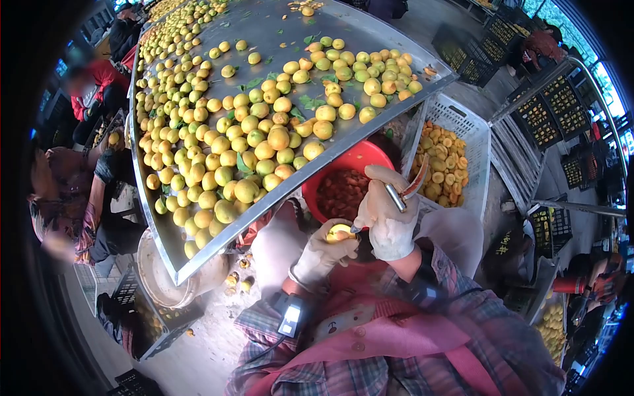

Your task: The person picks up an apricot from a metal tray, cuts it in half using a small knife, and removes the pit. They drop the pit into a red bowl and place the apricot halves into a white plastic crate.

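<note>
My left hand, in a whitish glove, is closed around a yellow apricot in front of my body. My gloved right hand grips a hand tool with a metal shaft and curved, reddish arms that stick out past the fingers. Its thumb and fingertips are right at the apricot's edge. Behind the hands, a red basin holds a pile of reddish-brown pits. To the right, a white plastic crate contains apricot halves.
A metal-topped table with a raised rim carries many whole apricots and some leaves. A white bucket stands under its near corner. Black crates are stacked at right. Other people sit along the left.
</note>
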The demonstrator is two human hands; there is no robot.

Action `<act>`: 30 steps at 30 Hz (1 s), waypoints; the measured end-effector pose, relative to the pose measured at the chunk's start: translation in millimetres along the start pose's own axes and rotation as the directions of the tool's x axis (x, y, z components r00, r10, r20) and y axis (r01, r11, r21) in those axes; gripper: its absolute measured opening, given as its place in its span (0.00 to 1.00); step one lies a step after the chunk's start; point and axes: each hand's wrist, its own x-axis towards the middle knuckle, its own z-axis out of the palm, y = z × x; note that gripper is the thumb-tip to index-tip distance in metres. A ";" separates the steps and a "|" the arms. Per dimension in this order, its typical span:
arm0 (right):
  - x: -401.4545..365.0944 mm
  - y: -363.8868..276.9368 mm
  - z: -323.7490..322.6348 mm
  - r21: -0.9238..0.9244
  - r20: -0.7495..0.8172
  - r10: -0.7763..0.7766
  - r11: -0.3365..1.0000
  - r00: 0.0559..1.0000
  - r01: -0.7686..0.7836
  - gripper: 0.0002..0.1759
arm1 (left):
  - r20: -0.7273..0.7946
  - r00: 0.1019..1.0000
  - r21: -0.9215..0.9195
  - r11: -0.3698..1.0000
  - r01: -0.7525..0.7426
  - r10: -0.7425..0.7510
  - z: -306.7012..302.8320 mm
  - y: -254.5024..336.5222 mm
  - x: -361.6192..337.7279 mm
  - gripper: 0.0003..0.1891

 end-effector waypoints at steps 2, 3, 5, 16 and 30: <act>-2.5 5.2 3.6 -0.001 0.029 -0.019 1.000 0.999 0.019 0.14 | -0.012 1.000 -0.011 1.000 0.002 -0.002 -1.9 -1.2 0.7 0.20; -3.8 7.2 5.4 0.003 0.047 -0.046 0.999 0.998 0.046 0.14 | -0.022 1.000 0.007 1.000 0.008 -0.008 -2.9 -1.6 1.5 0.20; -6.0 8.3 7.2 -0.043 0.068 -0.040 0.998 0.997 0.043 0.14 | -0.039 0.999 0.017 1.000 0.012 -0.011 -4.3 -2.7 1.9 0.20; -6.4 20.9 9.0 -0.204 0.214 -0.050 0.974 0.976 0.095 0.18 | -0.071 0.996 0.020 0.998 0.064 -0.063 -3.9 -1.1 -5.0 0.19; 19.3 10.5 1.9 -0.108 0.400 0.262 0.965 0.878 -0.239 0.14 | 0.016 0.998 0.145 0.988 0.060 -0.063 -2.0 10.4 -16.2 0.17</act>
